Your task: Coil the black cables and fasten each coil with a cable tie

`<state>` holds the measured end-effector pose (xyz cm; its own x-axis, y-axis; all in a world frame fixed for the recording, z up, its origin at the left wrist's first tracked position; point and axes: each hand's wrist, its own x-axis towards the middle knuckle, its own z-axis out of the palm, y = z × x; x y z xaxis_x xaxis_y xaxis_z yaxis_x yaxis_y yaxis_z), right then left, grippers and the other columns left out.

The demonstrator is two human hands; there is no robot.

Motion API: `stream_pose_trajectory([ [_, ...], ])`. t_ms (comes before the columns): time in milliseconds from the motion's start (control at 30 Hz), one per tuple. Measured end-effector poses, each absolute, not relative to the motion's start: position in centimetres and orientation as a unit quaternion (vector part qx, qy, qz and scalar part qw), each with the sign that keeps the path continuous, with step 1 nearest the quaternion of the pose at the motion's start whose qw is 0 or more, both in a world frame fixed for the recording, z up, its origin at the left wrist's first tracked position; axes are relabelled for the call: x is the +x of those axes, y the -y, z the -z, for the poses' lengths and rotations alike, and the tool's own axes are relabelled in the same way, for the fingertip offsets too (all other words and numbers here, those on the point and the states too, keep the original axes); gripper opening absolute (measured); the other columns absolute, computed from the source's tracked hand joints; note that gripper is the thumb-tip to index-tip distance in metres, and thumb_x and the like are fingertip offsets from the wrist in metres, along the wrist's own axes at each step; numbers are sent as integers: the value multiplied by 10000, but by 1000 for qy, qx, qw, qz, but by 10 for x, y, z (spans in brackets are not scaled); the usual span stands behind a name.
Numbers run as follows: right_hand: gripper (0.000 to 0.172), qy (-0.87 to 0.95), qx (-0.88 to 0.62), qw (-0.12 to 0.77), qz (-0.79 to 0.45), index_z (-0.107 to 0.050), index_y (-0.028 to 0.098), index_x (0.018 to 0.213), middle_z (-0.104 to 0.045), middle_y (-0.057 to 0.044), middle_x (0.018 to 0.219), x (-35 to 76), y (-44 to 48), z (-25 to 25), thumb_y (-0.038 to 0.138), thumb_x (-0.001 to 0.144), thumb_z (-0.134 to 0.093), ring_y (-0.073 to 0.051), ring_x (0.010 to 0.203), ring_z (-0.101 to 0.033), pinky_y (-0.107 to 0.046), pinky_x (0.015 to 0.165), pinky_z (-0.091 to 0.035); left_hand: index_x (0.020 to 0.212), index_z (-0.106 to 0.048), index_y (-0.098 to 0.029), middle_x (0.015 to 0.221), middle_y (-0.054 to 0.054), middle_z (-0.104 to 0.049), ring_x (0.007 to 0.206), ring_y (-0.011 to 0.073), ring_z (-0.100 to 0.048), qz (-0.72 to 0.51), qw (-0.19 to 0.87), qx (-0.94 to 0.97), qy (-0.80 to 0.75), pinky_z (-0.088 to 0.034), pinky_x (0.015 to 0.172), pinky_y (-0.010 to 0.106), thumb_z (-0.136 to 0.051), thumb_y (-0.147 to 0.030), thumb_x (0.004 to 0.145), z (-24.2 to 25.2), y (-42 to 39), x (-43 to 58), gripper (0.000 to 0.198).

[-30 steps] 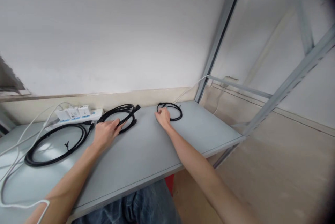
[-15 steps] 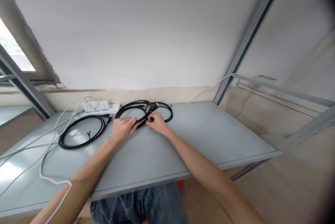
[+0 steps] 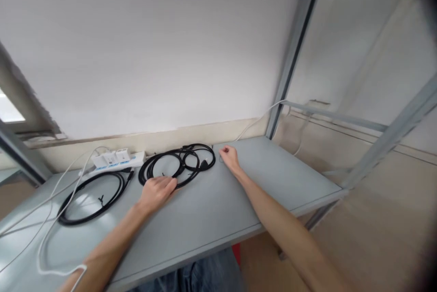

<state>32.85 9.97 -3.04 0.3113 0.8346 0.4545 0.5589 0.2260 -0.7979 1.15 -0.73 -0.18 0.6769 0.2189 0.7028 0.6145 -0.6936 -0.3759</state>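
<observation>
Near the middle of the grey desk (image 3: 205, 212), my left hand (image 3: 158, 192) is closed around the near side of a black coiled cable (image 3: 145, 167). A second, smaller black coil (image 3: 210, 152) lies behind and to the right, partly overlapped by the first. A dark plug end (image 3: 204, 164) rests by the overlap. My right hand (image 3: 230, 158) is off the cables, to the right of the coils, with its fingers curled together; what they hold, if anything, is too small to name. Another black coil (image 3: 82, 220) with a small tie lies at the left.
A white power strip (image 3: 138, 159) with white adapters (image 3: 111, 158) stands against the wall. White cords (image 3: 39, 249) run across the left part of the desk and over my left forearm. Grey metal posts (image 3: 295, 39) frame the desk, and a thin white cable (image 3: 254, 121) hangs at the back right.
My right hand has left the black cable and moved right. The coil in my left hand has come down and spread on the desk. The camera view has turned slightly.
</observation>
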Motion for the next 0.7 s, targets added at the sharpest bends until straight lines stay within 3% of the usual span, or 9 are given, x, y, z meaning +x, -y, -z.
stream_pose_trajectory([
  [167,234,567,-677,462,-84,-411,232,529,-417,47,504,369,-83,39,182,707,-556,-145,544,-398,-270,575,-265,677,-452,-208,574,-12,-461,533,146,-420,317,299,-889,136,-297,530,323,-392,-209,1037,3,28,40,365],
  [300,214,607,-686,394,-75,-479,222,544,-502,24,547,360,-79,44,144,690,-615,-150,567,-417,-278,592,-255,654,-424,-219,576,-10,-425,524,155,-373,326,235,-910,105,-289,500,339,-423,-303,1040,10,36,53,395],
  [433,259,640,-690,335,-42,-521,224,572,-559,-15,585,357,-77,44,234,818,-599,-167,582,-452,-293,592,-254,635,-419,-227,575,0,-408,538,167,-377,318,121,-936,89,-273,497,354,-466,-470,1013,15,31,51,452],
  [567,407,608,-704,368,-14,-493,225,587,-515,-20,560,366,-79,41,352,972,-462,-160,533,-390,-308,576,-232,612,-361,-234,559,30,-388,554,192,-372,344,-16,-930,129,-276,539,379,-163,-519,1046,14,21,44,555],
  [700,303,602,-665,441,-3,-526,225,726,-501,0,619,369,-80,36,304,985,-390,-166,576,-405,-298,596,-273,615,-266,-225,529,3,-320,535,170,-339,353,-83,-917,168,-278,563,357,-137,-493,1059,7,16,39,535],
])
